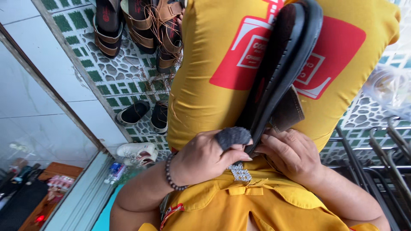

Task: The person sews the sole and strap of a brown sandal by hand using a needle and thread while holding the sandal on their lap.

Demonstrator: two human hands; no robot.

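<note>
Centre frame: black shoe sole standing on end against yellow apron. Left hand closed on its lower edge, grey cloth thumb guard pressed to the rim. Right hand curled round the base beside a brown leather strap, grip probably firm, partly hidden. Possible slip off the lap if either hold loosens. Sandals upper left.

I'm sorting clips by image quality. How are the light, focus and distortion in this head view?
Head view: even daylight with soft shadows; left hand, right hand and black sole are sharp; wide-lens bending curves the floor edge and stretches the corners; the plastic bag at right is washed out; the glass panel at left carries pale reflections.
</note>
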